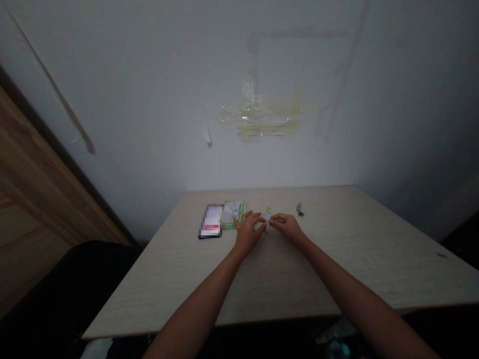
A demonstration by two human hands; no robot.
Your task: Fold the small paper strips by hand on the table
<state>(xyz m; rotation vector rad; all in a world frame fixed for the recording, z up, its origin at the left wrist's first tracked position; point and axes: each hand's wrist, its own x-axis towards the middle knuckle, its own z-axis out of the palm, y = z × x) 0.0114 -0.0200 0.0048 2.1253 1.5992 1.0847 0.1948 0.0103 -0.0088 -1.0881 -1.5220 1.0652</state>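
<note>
A small white-and-green piece of paper or wrapper (268, 211) is between my two hands, just above or on the table. My right hand (287, 225) has its fingers closed in a pinch at the piece's right side. From the other side, my left hand (249, 230) meets it with thumb and index finger, while the other fingers are spread. Partly behind the left fingertips lies a flat green-and-white printed packet or leaflet (232, 213). The piece's exact shape is too small to make out.
Left of the packet lies a phone (211, 220) with its screen lit and blurred. A small crumpled dark scrap (300, 209) is at the right. The pale wooden table (179, 269) ends at a wall (149, 99) marked with tape. A bottle with a teal cap (343, 350) shows below the front edge.
</note>
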